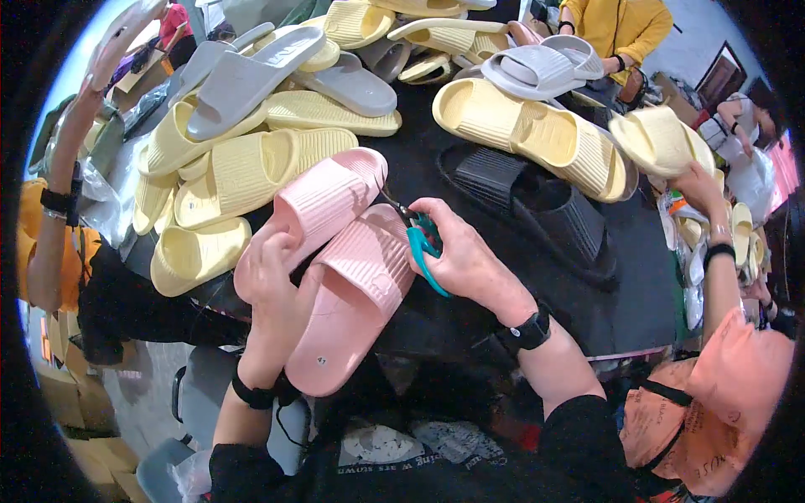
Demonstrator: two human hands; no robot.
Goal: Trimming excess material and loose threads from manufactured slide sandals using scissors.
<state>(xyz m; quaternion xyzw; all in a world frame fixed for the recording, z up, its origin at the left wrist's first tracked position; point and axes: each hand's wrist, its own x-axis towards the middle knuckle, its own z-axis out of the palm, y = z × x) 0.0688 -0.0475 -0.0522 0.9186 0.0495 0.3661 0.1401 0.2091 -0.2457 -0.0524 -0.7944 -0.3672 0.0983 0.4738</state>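
Note:
My left hand point(275, 293) is closed round a pair of pink ribbed slide slippers, thumb and fingers gripping both near the middle. The upper pink slipper point(329, 201) lies tilted alongside the lower pink slipper point(335, 331), whose sole shows a small white mark. In my right hand point(470, 264) is a pair of scissors point(428, 267) with teal handles. Its dark blades reach toward the strap edges between the two slippers; whether they touch anything is too small to tell. Just beyond my right hand rests a pair of black slippers point(549, 226).
A pile of yellow slippers point(251, 163) and grey slippers point(256, 80) covers the table's left and far side. Joined yellow slippers point(537, 134) lie far right. At right, a co-worker's hand point(700, 189) holds a yellow slipper point(658, 138). Another person's raised arm point(63, 159) is at left.

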